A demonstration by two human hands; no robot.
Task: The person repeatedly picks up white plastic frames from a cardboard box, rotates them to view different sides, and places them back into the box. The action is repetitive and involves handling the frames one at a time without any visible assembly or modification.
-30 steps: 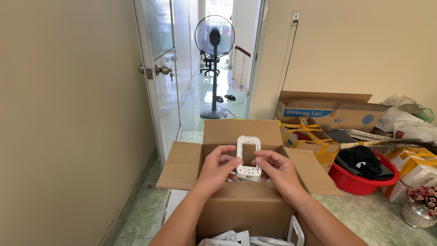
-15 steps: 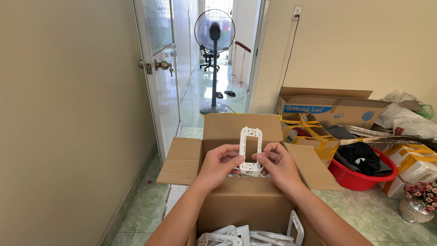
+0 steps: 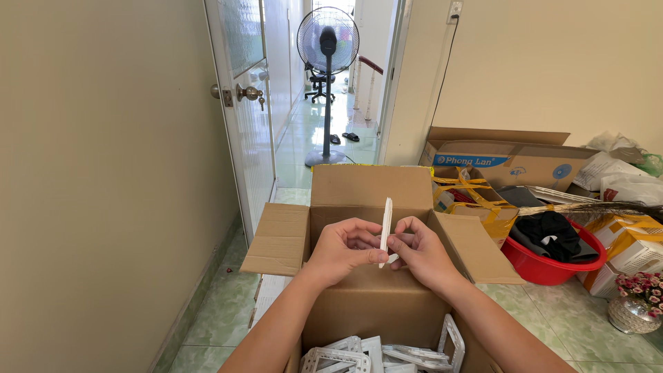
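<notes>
Head view shows the white plastic frame [image 3: 386, 231] turned edge-on to the camera, a thin upright strip, where half a second ago it faced the camera flat with its rectangular opening visible. It has been rotated about its long axis between the two hands, so the work in hand looks like turning the piece over, or fitting a small part at its lower end; which of the two I cannot tell.

The frame stands upright above the open cardboard box [image 3: 373, 190], at the middle of the scene. The left hand [image 3: 345, 250] curls its fingers around the lower left side, thumb pressed to the strip's edge. The right hand [image 3: 423, 253] pinches the lower right side, its fingers closed on the frame and on a small white bit [image 3: 392, 259] sticking out near the bottom.

Nearer, at the bottom edge, more white frames [image 3: 376, 352] lie heaped in another box. To the right sit a red basin [image 3: 552, 266] with dark cloth, further cartons [image 3: 507, 159] and a small pot of flowers [image 3: 635, 304]. Far down the corridor stands a fan [image 3: 328, 41]; a door [image 3: 242, 103] is on the left.
</notes>
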